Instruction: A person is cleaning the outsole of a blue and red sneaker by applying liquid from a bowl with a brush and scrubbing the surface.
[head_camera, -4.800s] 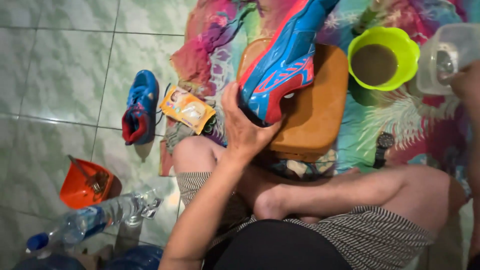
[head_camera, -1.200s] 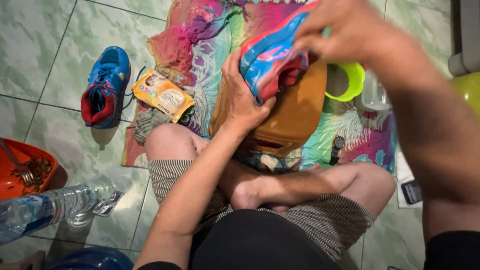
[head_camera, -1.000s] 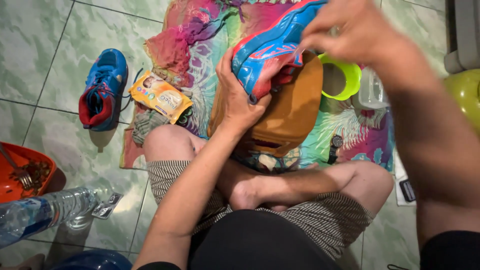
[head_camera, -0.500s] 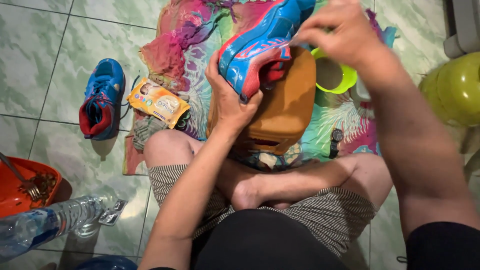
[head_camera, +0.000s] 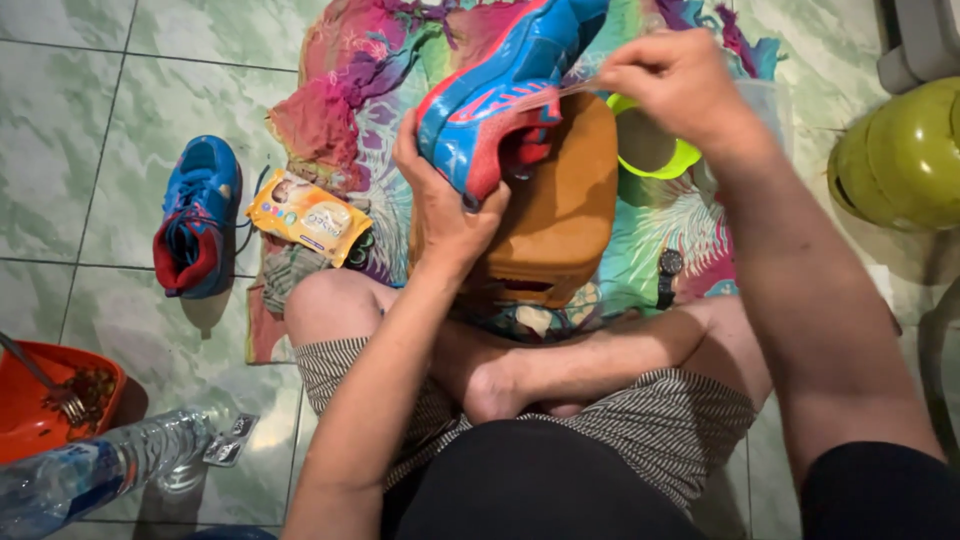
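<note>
My left hand (head_camera: 445, 205) grips the heel of a blue and red sports shoe (head_camera: 505, 85), held tilted over a brown box-shaped stool (head_camera: 565, 210). My right hand (head_camera: 680, 85) is closed at the shoe's upper side, pinching something thin there; what it pinches is too small to tell. I sit cross-legged on a colourful cloth (head_camera: 340, 110). The matching second shoe (head_camera: 197, 215) lies on the tiled floor to the left.
A yellow wipes packet (head_camera: 305, 215) lies on the cloth edge. A lime green bowl (head_camera: 650, 150) sits behind the stool, a wristwatch (head_camera: 667, 270) beside it. An orange dish with a fork (head_camera: 40, 400) and a plastic bottle (head_camera: 90, 475) lie at lower left. A green round container (head_camera: 900, 155) stands right.
My right hand came from the far right onto the shoe and now pinches at its upper side. The view has drifted right, bringing the green round container into sight.
</note>
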